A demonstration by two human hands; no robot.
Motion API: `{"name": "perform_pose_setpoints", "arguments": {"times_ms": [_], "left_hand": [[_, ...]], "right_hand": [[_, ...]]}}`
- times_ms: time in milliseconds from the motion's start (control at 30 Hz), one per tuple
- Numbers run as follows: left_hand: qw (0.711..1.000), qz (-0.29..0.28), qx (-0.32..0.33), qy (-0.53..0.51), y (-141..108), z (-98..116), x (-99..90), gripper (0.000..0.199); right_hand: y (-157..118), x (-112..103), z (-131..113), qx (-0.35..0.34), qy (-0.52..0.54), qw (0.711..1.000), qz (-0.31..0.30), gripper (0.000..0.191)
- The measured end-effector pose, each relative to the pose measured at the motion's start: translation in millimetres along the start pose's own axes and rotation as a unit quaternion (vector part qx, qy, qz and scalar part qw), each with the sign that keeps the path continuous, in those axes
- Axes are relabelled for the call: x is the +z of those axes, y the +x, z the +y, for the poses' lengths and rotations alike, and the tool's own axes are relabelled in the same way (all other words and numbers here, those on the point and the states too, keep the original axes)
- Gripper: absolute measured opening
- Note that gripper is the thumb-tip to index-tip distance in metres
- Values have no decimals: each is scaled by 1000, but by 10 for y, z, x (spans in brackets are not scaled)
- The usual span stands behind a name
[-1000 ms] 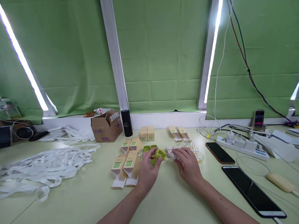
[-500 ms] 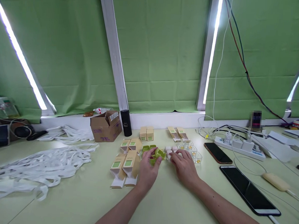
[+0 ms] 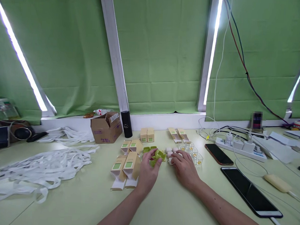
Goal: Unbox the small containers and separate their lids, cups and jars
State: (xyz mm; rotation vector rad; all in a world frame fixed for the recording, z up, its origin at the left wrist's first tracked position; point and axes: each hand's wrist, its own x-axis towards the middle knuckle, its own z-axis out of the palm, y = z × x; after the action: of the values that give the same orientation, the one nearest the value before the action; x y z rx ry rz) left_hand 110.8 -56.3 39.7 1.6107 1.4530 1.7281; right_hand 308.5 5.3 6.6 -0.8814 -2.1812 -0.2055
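Observation:
Between its thumb and fingers, my left hand (image 3: 149,168) holds a small green container (image 3: 160,154). More green containers (image 3: 148,148) lie just beyond it. My right hand (image 3: 184,166) rests its curled fingertips on small white pieces (image 3: 170,152); the fingers partly cover them. Clear cups with gold bits (image 3: 198,158) stand behind and right of that hand. To the left of my left hand are open tan boxes with green squares (image 3: 131,165), and two closed tan boxes (image 3: 147,134) stand farther back.
White straps (image 3: 59,161) spread over the left side of the table. A cardboard box (image 3: 106,128) and a black cylinder (image 3: 126,124) stand at the back. Two flat tan boxes (image 3: 179,135) lie behind the cups. Phones (image 3: 251,191) and a power strip (image 3: 241,148) are at the right.
The fingers of my right hand have shifted slightly over the white pieces, showing more of them. My left hand has barely moved and still holds the green container.

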Motion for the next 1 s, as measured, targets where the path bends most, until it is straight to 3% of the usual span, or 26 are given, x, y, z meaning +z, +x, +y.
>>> {"name": "perform_pose_setpoints", "arguments": {"times_ms": [233,533,900,1000], "left_hand": [[999,-5,-17,-51,1,-27,11,45],[999,-8,-25,-38,-2,-10,16,47],[991,-38,-35,-123,24,45,11,48],[989,-47,-29,-140,15,65,19,50]], "right_hand": [[0,9,12,25,-5,1000,12,36],[27,-20,12,49,8,998,24,35],[43,-111,-5,61,109,984,128,30],[111,-171,-99,43,152,979,128,30]]}}
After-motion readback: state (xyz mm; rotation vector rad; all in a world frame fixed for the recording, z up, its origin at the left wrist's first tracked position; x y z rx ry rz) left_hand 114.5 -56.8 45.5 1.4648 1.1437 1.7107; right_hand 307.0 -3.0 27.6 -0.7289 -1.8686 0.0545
